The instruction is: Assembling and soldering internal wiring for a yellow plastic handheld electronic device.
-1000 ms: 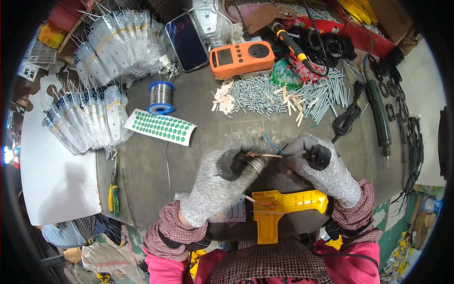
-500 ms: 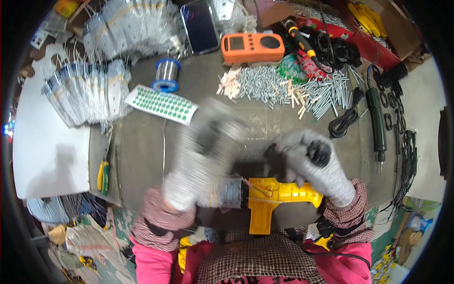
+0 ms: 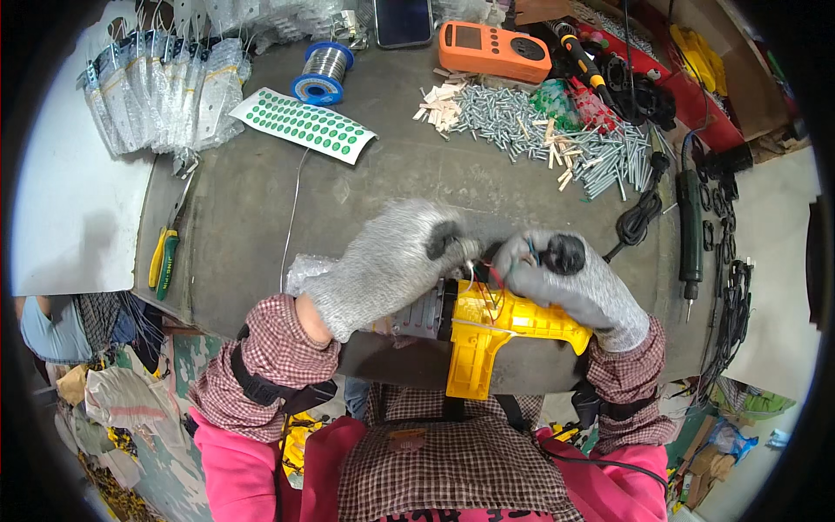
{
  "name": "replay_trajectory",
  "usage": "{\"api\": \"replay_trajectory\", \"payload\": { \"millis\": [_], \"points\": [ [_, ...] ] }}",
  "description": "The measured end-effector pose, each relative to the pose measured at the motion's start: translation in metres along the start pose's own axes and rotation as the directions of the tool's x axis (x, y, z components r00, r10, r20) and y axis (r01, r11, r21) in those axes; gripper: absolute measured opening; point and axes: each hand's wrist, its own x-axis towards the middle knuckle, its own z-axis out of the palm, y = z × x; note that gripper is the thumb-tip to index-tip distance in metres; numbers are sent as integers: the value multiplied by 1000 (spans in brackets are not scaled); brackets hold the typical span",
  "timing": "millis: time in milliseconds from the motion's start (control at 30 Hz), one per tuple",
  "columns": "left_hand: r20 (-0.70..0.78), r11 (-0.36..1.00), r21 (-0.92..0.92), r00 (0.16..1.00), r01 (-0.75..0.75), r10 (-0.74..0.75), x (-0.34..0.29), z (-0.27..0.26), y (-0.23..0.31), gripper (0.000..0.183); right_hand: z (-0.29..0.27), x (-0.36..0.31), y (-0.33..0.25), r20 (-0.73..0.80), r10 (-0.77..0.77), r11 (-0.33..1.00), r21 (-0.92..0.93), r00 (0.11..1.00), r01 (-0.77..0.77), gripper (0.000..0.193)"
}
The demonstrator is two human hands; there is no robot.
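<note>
Left hand (image 3: pixel 396 261) back beside right hand (image 3: pixel 578 283), both pinched on thin wires (image 3: pixel 496 280) from inside the yellow housing (image 3: pixel 474 361)

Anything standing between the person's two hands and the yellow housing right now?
Nothing solid is visible in between: the left hand and right hand are close by the yellow housing, with only thin wires in between. Whether the right hand touches the housing, I can't tell.

On my worktop (image 3: pixel 374 178) I note: orange meter (image 3: pixel 494 50) near far edge, silver screws (image 3: pixel 497 120) just in front; wire spool (image 3: pixel 324 71) to its left; green-dotted sheet (image 3: pixel 304 124) beside spool; yellow-and-green-handled tool (image 3: pixel 168 261) near left edge.
</note>
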Motion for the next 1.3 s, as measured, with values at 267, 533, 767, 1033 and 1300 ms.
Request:
{"api": "replay_trajectory", "payload": {
  "millis": [267, 533, 767, 1033, 1300],
  "points": [
    [109, 785, 542, 951, -300, 288, -67, 22, 66, 38, 5, 8, -6, 74, 78, 997, 13, 994, -79, 24],
    [-32, 588, -799, 967, 127, -254, -52, 5, 48, 13, 15, 2, -1, 63, 46, 996, 76, 997, -51, 18],
    [124, 532, -769, 899, 355, -421, -45, -3, 46, 22, 20, 5, 0, 81, 56, 998, -10, 995, -56, 18],
    [42, 549, -797, 930, 252, -365, -44, 1, 48, 22, 20, 0, 18, -32, 93, 993, -66, 995, -95, 27],
    [251, 301, -888, 915, 347, -315, -43, -2, 44, 19, 19, -1, 10, -36, -18, 982, 189, 999, 25, 24]
  ]
}}
